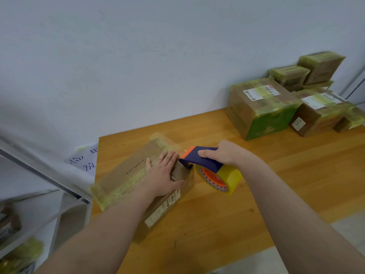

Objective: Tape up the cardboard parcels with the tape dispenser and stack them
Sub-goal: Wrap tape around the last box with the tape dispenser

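- Left hand [164, 173]: flat, fingers straight, pressing on the top of the parcel [126, 175] at its right end. It grasps nothing.
- Right hand [225, 155]: clenched round the handle of the dispenser [203, 161], thumb along the top.
- The parcel lies on the table [256, 184] near the left edge, long side running away from me. There are yellowish tape strips on its top and a label on its near side.
- The dispenser's blade end touches the parcel's right end, just beside my left fingertips. The roll [221, 178] hangs off to the right.
- Step, as I judge it: finishing or cutting a strip at that end.
- To do it well, I'd press down hard with the left so the parcel can't slide. Then I'd tilt the dispenser so the blade bites, snap it off, and smooth the tail down over the edge.
- Risk: fingers sit close to the blade, so I'd pull away from them.
- Count, near: one parcel in work, one dispenser, one roll.
- Count, far right against the wall [138, 66]: a stack [260, 109] of taped parcels. It looks like five, two of them on top, but the right edge is cramped so it could be six.
- One handwritten sheet [85, 161] sits left of the table.
- One metal shelf [39, 175] stands on the left; what's on it is blurred.
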